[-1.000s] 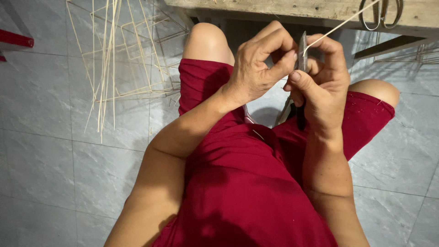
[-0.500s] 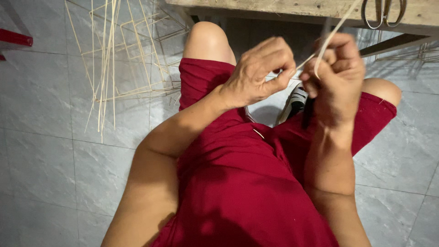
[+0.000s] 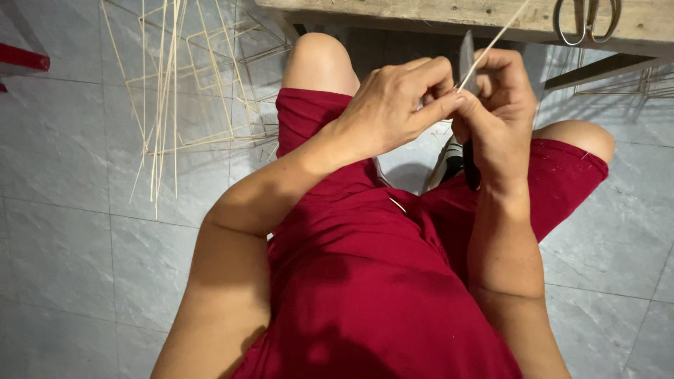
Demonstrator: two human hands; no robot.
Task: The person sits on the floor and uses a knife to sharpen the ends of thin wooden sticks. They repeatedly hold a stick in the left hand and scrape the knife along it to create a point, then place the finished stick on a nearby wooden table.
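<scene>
My left hand (image 3: pixel 397 105) and my right hand (image 3: pixel 495 109) meet above my lap, fingertips touching. A thin pale bamboo strip (image 3: pixel 495 38) runs from between the fingers up to the right, pinched by my left thumb and forefinger. My right hand grips a knife; its dark handle (image 3: pixel 469 165) sticks out below the fist and its grey blade (image 3: pixel 466 60) stands upright against the strip. I sit in red shorts and a red shirt (image 3: pixel 365 281), knees apart.
A frame of thin bamboo sticks (image 3: pixel 196 91) with loose long strips stands on the grey tiled floor at the upper left. A wooden bench edge (image 3: pixel 393 14) crosses the top, with scissors (image 3: pixel 586 17) lying on it. A red object (image 3: pixel 21 60) shows at the far left.
Both hands have stayed together and shifted slightly. The strip has slid through the fingers along the blade, and the blade now shows above the hands.
</scene>
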